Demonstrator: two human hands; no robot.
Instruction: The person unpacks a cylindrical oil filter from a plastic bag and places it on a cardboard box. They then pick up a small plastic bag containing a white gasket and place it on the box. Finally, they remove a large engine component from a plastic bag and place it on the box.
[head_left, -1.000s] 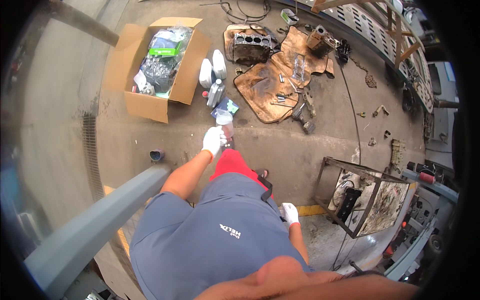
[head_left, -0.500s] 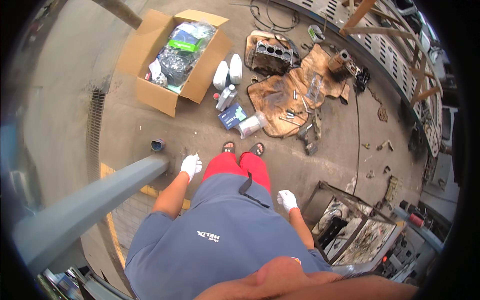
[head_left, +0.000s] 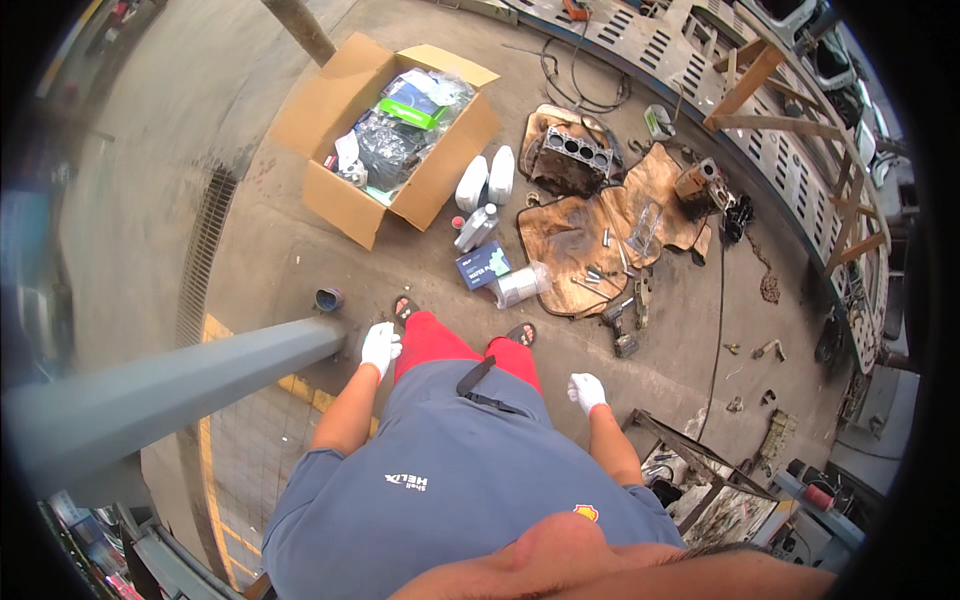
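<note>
My left hand [head_left: 380, 347] hangs at my side in a white glove, its fingers loosely bent and a little apart, with nothing seen in it. It is nearest to a grey post [head_left: 250, 347] and a small dark blue cup-like container [head_left: 328, 299] at the post's foot. On the other side, my right hand [head_left: 586, 391], also white-gloved, is curled closed with no object showing. Ahead of my feet lie a blue box [head_left: 483, 266], a plastic-wrapped cylinder [head_left: 522, 286], a grey bottle [head_left: 476, 228] and two white bottles [head_left: 501, 174]. Neither hand touches any of them.
An open cardboard box [head_left: 345, 203] full of wrapped parts stands ahead left. Stained brown mats [head_left: 560, 235] carry an engine block [head_left: 572, 150] and tools; a cordless power tool [head_left: 620, 327] lies beside them. A metal-framed stand [head_left: 700, 470] is close on my right, a perforated ramp [head_left: 690, 70] beyond.
My feet have moved farther apart, the left one out to the left. The floor items appear lower and farther right in view. Both hands stay down at my sides.
</note>
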